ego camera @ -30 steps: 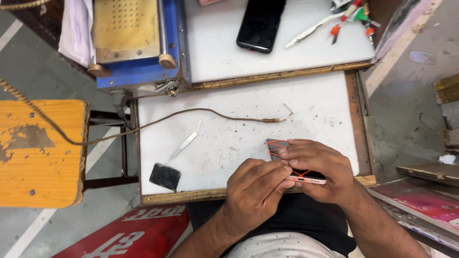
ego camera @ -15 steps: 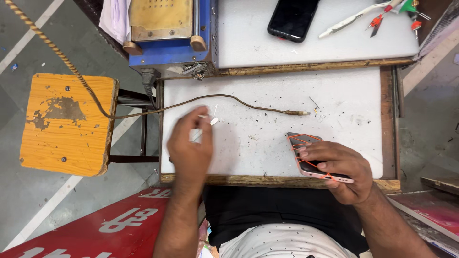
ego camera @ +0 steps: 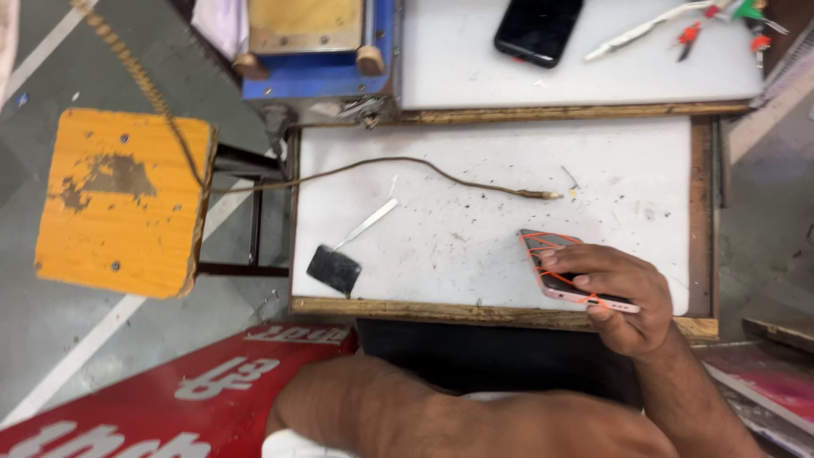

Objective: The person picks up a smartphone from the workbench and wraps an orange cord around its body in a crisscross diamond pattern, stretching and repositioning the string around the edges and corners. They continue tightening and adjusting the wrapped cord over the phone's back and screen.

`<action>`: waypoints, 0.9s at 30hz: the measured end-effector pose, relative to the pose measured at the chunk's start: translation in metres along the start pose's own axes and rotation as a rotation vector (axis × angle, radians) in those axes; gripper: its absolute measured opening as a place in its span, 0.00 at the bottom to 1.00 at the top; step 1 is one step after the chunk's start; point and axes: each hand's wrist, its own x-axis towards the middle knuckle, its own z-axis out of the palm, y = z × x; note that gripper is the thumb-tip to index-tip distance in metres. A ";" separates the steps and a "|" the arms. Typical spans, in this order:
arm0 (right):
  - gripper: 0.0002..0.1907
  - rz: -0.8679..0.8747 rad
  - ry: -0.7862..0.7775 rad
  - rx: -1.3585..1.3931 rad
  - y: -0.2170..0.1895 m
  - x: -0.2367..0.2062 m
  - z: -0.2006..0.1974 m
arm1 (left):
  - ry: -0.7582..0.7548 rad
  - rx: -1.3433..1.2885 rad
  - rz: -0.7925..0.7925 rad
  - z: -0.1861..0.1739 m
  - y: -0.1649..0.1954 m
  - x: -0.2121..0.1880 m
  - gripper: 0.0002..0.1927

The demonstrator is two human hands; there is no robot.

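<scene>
R hand grips a phone w/ orange edging, at the near-right edge of the white bench. L hand not visible, only the forearm low in view, so can't tell its state. Mid-bench: brown cable running across, thin flat tool & small black square at left. Behind: black phone, blue box. Yellow stool left of bench.
</scene>
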 end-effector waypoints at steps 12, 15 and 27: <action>0.11 -0.017 -0.019 0.016 -0.003 0.001 -0.005 | 0.142 0.256 -0.012 -0.022 -0.006 -0.032 0.06; 0.11 -0.014 -0.015 -0.003 -0.002 -0.004 -0.006 | 0.510 0.738 -0.244 -0.067 -0.035 -0.041 0.06; 0.09 0.015 -0.003 0.025 -0.001 -0.010 -0.004 | 0.716 1.032 -0.685 -0.152 -0.160 -0.066 0.06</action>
